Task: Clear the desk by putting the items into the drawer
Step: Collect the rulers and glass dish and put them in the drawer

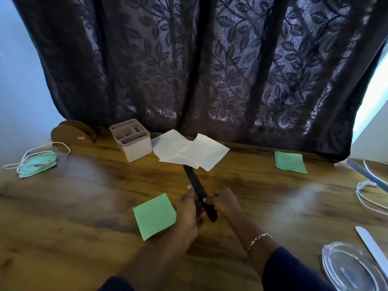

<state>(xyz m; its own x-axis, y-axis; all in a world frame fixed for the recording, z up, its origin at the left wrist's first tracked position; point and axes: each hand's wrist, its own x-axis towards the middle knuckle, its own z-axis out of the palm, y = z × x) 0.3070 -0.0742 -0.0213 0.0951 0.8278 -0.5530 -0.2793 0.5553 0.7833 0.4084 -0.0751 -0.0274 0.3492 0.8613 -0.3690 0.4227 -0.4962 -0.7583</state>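
Two hands are closed on one long black object (199,193) at the desk's centre: the left hand (189,208) is wrapped beside it, the right hand (225,203) pinches its near end, and its tip points to 11 o'clock. What the object is cannot be told. A pickup step appears to be in hand. No drawer is seen, so it must be found next. A green note (154,216) lies at 9 o'clock, white papers (190,150) at 12.
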